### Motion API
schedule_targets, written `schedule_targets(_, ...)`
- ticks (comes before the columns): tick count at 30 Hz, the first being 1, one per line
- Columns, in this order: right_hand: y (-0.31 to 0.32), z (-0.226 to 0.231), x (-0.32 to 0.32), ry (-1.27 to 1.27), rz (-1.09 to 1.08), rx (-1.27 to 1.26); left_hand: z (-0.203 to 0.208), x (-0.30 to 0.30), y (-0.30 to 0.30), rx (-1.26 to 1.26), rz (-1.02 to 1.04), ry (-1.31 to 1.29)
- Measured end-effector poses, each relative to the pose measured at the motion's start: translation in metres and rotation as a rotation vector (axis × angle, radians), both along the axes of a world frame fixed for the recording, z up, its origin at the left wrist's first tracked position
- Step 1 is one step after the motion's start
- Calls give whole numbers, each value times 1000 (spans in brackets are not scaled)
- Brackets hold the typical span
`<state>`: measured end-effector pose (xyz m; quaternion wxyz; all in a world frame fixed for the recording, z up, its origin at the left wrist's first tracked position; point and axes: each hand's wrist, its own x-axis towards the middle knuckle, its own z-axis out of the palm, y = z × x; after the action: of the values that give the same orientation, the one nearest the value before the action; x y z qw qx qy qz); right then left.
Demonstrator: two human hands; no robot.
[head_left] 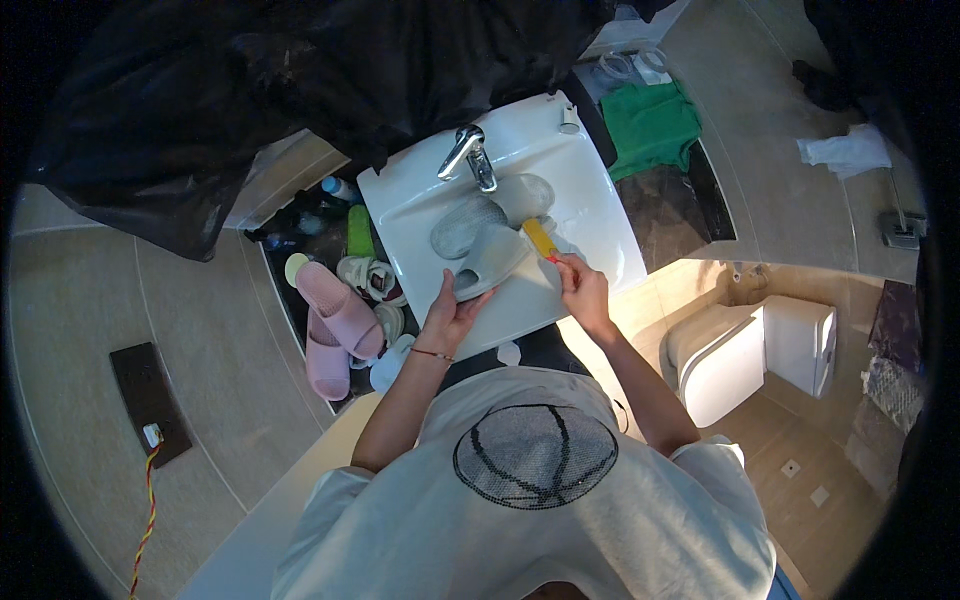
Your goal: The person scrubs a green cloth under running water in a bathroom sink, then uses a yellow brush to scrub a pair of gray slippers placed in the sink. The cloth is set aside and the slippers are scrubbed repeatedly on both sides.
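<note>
My left hand point(455, 314) is closed around the near end of a pale grey slipper point(492, 262), holding it tilted over the white washbasin point(600, 205). In my right hand point(586, 294) is the handle of a small yellow brush point(540, 238), its head close to the slipper's right side; whether they touch I cannot tell. Behind the held slipper, a grey textured piece of footwear point(465, 228) lies in the bowl. Another rounded grey piece point(526, 196) rests beside it, below the chrome tap point(470, 160).
Pink slippers point(340, 310), white shoes point(372, 280) and a green brush or sponge point(359, 232) crowd the dark counter on the left. A green cloth point(652, 125) lies to the basin's right. Black sheeting point(330, 90) hangs behind; a white toilet point(725, 360) stands at right.
</note>
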<state>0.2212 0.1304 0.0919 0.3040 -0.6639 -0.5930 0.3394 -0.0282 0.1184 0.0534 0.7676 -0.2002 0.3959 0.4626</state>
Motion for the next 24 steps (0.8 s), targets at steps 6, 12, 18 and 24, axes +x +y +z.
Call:
schedule_targets(6,-21,6,-21,-52,183,-78,-25,-26,-3,-82,106,-236)
schedule_targets(12,14,-20,0,-148,54,-188,-35,-30,-1,-83,107,-214)
schedule_targets(18,16,-33,8,-112,-7,-71,-40,-38,-4,-113,83,-154)
schedule_targets(24,1,-23,-16,-94,156,98,4,-8,1,80,-82,469)
